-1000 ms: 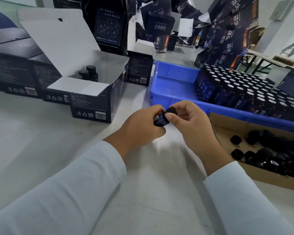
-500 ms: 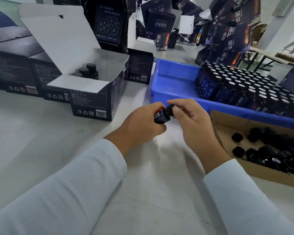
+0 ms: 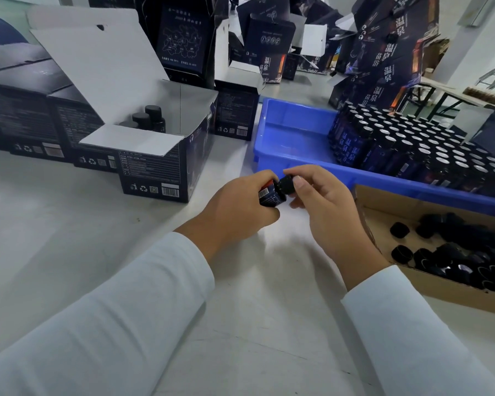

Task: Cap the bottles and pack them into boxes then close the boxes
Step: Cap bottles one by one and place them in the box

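My left hand (image 3: 237, 207) grips a small dark bottle (image 3: 269, 195) lying sideways above the white table. Its black cap (image 3: 287, 186) sits on the neck, pinched between the thumb and fingers of my right hand (image 3: 323, 204). An open dark box (image 3: 160, 167) stands to the left with its white lid flaps up; capped bottles (image 3: 149, 118) stand in its back corner. A blue tray (image 3: 292, 138) behind my hands holds several uncapped bottles (image 3: 412, 144). A cardboard box (image 3: 366, 212) at the right holds loose black caps (image 3: 455, 250).
Closed dark boxes (image 3: 26, 121) line the left side of the table. More open and stacked printed boxes (image 3: 383, 52) crowd the back. A small dark box (image 3: 235, 115) stands between the open box and the blue tray.
Both hands have stayed together on the bottle. My right fingers have turned on the cap, and the bottle's neck now points more to the right.
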